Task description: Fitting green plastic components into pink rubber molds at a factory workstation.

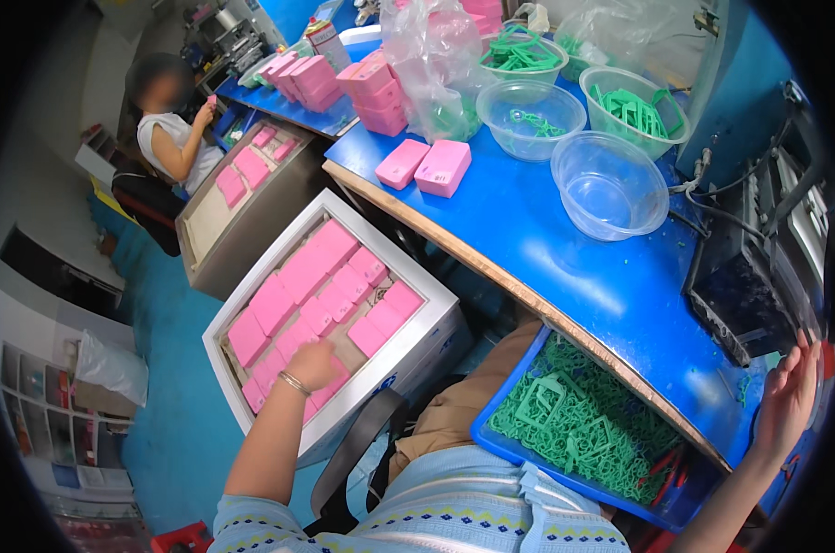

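Observation:
My left hand (311,367), with a bangle at its wrist, reaches over a white open-topped box (217,343) at the left. It is among the pink rectangular blocks (316,263) laid in rows there. Its fingers point down, mostly hidden by the back of the hand, so whether it grips a block does not show. At the far right, my right hand (786,398) is raised with its fingers stretched out. Its fingertips are at the edge of a clear panel (807,309) on a dark machine (740,295).
A blue tray (488,405) of green plastic scraps sits by my lap. On the blue table (528,240) stand an empty clear tub (611,189), tubs of green parts (634,112), a plastic bag (427,69) and two pink blocks (422,168). A person (173,138) sits at the far left.

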`<state>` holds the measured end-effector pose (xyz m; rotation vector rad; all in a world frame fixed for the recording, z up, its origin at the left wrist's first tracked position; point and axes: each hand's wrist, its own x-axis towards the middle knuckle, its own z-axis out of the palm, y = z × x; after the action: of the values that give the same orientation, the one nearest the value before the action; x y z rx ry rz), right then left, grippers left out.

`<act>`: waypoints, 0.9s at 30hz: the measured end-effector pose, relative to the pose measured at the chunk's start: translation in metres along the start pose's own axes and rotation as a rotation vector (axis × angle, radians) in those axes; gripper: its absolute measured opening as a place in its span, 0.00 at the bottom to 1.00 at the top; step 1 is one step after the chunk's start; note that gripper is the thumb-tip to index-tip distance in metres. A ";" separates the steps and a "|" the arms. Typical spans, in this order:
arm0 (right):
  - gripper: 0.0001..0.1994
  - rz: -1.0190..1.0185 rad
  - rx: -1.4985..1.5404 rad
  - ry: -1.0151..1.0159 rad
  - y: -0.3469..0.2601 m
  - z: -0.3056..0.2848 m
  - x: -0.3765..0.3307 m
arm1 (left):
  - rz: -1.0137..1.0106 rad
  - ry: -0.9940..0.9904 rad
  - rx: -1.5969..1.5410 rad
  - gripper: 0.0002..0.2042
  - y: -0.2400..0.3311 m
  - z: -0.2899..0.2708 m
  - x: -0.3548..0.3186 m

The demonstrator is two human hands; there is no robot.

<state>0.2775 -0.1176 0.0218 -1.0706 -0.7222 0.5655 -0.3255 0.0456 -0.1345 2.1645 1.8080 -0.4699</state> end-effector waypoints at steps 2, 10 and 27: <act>0.16 -0.005 0.023 0.092 0.004 0.011 0.003 | -0.026 -0.177 0.122 0.22 0.006 -0.010 -0.002; 0.10 0.258 0.136 -0.323 0.014 0.099 -0.059 | 0.117 0.148 -0.342 0.14 0.090 -0.087 -0.015; 0.16 -0.016 -0.254 -0.460 0.042 0.117 -0.092 | 1.129 -0.370 -1.455 0.34 0.322 -0.117 -0.066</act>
<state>0.1262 -0.0998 -0.0053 -1.1802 -1.2290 0.7297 -0.0111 -0.0213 0.0016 1.3926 0.1876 0.5377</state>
